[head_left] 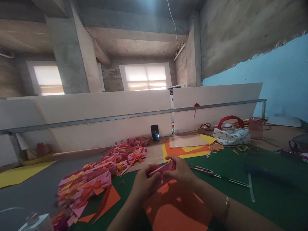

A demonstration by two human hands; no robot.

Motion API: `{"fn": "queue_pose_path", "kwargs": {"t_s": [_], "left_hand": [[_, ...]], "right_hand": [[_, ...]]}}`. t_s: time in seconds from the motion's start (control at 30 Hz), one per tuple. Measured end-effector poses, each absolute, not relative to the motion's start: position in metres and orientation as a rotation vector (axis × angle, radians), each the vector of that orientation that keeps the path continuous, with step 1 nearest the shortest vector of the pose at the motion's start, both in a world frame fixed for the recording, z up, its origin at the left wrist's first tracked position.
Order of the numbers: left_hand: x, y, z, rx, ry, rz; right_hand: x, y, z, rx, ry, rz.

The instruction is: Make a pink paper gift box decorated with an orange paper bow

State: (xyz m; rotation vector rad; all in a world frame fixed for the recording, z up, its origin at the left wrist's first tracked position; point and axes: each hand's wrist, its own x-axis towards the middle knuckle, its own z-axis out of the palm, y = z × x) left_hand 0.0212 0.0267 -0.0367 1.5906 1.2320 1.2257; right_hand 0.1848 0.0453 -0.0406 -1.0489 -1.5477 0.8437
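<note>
Between my two hands is a folded piece of pink paper (161,169), raised a little above the green mat. My left hand (149,179) grips its left end, thumb on the near side. At the right end, the fingers and thumb of my right hand (177,168) are closed on the same paper. Below my hands lies a sheet of orange paper (178,208), partly in their shadow. Off to the left runs a long pile of folded pink, orange and yellow paper pieces (103,173). A loose orange scrap (108,202) rests beside the pile.
A green cutting mat (231,199) covers the table's right part, with a metal T-shaped tool (226,178) on it. Yellow and orange sheets (187,150) lie beyond my hands. Farther back are a phone (155,132), a white basket with red handle (231,136) and a pink jar (255,128).
</note>
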Motion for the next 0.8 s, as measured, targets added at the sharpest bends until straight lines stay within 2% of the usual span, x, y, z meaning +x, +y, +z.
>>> {"fn": "queue_pose_path", "kwargs": {"t_s": [0.27, 0.8], "left_hand": [[0.014, 0.033, -0.035, 1.517, 1.299, 1.319], [0.007, 0.045, -0.052, 1.383, 1.27, 1.394]], "right_hand": [[0.185, 0.054, -0.043, -0.913, -1.539, 1.024], [0.189, 0.064, -0.046, -0.951, -1.465, 1.042]]}}
